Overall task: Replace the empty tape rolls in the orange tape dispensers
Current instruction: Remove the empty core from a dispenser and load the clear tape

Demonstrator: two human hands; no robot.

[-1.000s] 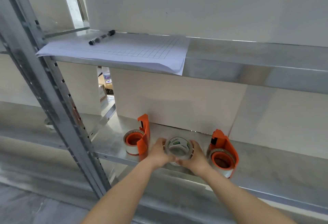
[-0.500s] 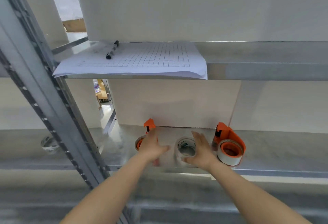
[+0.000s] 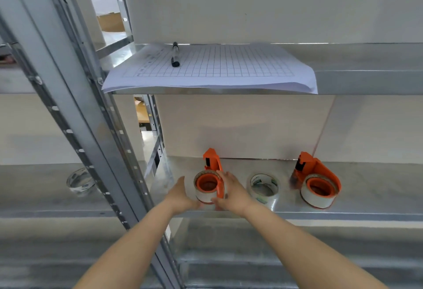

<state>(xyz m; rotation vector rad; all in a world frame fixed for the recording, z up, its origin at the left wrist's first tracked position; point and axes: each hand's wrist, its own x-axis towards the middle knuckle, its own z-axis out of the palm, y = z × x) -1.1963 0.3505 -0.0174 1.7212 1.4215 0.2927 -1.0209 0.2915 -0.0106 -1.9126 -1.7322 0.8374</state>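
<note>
A: Where are the hands?

B: Both are at the near orange tape dispenser [image 3: 212, 162], which stands on the lower shelf [image 3: 370, 188] close to its left end, with a whitish roll [image 3: 203, 195] on its orange hub. The left hand [image 3: 180, 194] is at the roll's left side, thumb raised and apart from it, fingers [image 3: 196, 204] fairly straight and reaching the roll's bottom edge. It has hold of nothing.

A: And the right hand [image 3: 231, 193]?

B: Its fingers [image 3: 225, 177] lie against the dispenser's orange side plate, thumb low at the front of the roll. They touch it, but the blur there keeps me from telling whether they close round it.

A: The other task things?

B: A loose roll of clear tape [image 3: 263, 188] lies flat on the same shelf, just beside the right hand. Beyond it stands the second orange tape dispenser [image 3: 319, 173], which also has a whitish roll around its hub, well apart from both hands.

A: Anything else?

B: Another clear tape roll [image 3: 79, 182] sits on the neighbouring shelf to the left, behind the steel upright [image 3: 75, 117]. The upper shelf [image 3: 366, 80] carries a stack of gridded paper [image 3: 229, 71], its edge overhanging the shelf front, with a black marker [image 3: 175, 56] lying on it. A cardboard box [image 3: 111, 21] shows in the gap at the top left.
</note>
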